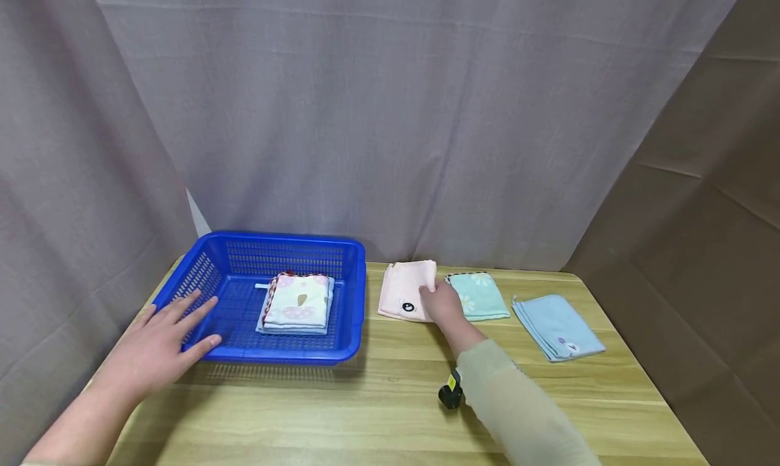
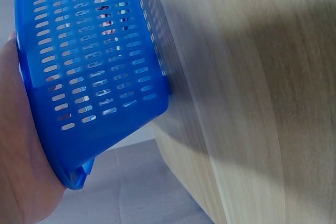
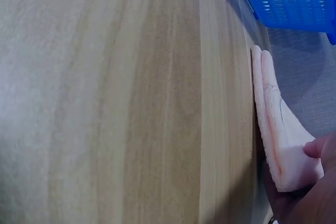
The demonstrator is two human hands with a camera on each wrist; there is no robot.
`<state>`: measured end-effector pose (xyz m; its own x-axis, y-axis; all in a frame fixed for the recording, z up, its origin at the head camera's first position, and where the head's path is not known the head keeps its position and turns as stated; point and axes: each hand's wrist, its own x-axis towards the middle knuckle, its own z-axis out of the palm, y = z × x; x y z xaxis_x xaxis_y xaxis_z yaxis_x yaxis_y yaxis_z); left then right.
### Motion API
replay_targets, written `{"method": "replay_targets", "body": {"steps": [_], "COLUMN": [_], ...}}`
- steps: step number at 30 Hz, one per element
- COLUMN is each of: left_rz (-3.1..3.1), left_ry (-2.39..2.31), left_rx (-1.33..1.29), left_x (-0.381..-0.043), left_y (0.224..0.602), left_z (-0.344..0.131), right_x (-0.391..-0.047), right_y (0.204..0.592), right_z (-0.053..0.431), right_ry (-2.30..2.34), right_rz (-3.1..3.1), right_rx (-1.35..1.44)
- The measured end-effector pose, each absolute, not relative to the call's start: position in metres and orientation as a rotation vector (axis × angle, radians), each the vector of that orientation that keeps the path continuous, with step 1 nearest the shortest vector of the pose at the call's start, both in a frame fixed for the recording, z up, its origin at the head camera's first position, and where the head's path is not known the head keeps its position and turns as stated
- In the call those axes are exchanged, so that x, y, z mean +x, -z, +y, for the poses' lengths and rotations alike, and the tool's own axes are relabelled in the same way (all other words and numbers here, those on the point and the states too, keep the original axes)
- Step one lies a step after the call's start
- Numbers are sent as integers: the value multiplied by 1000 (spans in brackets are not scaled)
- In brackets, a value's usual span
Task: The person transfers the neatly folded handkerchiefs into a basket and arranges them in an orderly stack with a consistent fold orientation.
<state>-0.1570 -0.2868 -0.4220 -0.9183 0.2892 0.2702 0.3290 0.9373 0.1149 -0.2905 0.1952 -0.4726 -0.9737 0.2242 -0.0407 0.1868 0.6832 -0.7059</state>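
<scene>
My right hand [image 1: 443, 303] pinches the right edge of a folded pink towel [image 1: 403, 288] with a small dark print. In the right wrist view the thumb lies on top of the pink towel [image 3: 283, 135] and the fingers are under its edge. My left hand [image 1: 155, 344] rests with spread fingers over the near left corner of a blue plastic basket [image 1: 351, 303]. Inside the basket lies a stack of folded towels, the top one white with pink patches [image 1: 300, 302] and a red checked edge. A mint green towel [image 1: 481, 295] with white flowers sits just right of the right hand.
A folded light blue towel [image 1: 557, 327] lies at the right on the wooden table [image 1: 390, 412]. Grey curtain [image 1: 390, 114] hangs behind the table, and a brown panel [image 1: 701, 249] stands along the right side. A black wrist camera [image 1: 450, 391] sits at the right sleeve.
</scene>
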Motion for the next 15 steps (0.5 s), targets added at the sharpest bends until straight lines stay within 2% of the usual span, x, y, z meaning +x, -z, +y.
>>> {"method": "replay_targets", "body": {"steps": [15], "left_rz": [-2847], "left_ry": [231], "left_rx": [-453], "left_x": [-158], "left_y": [423], "left_z": [-286], "right_x": [-288], "right_y": [474], "right_z": [192], "right_ry": [-1304], "right_rz": [-2696], "right_rx": [-283]}}
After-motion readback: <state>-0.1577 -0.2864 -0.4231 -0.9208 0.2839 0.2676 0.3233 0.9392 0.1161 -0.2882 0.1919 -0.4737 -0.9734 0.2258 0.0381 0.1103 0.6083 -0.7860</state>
